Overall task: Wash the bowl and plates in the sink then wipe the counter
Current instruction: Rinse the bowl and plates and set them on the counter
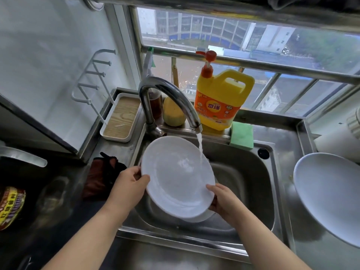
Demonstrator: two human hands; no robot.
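White plate (176, 178) tilted under tap; L hand (130, 181) + R hand (221, 199) grip rim.

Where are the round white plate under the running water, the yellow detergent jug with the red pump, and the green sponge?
Round white plate (175, 178), head view, its wet centre.
Yellow detergent jug (220, 102), head view, its front label.
Green sponge (242, 135), head view, its top face.

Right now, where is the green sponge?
In the head view the green sponge lies on the back ledge of the sink, just right of the yellow detergent bottle, right of the faucet.
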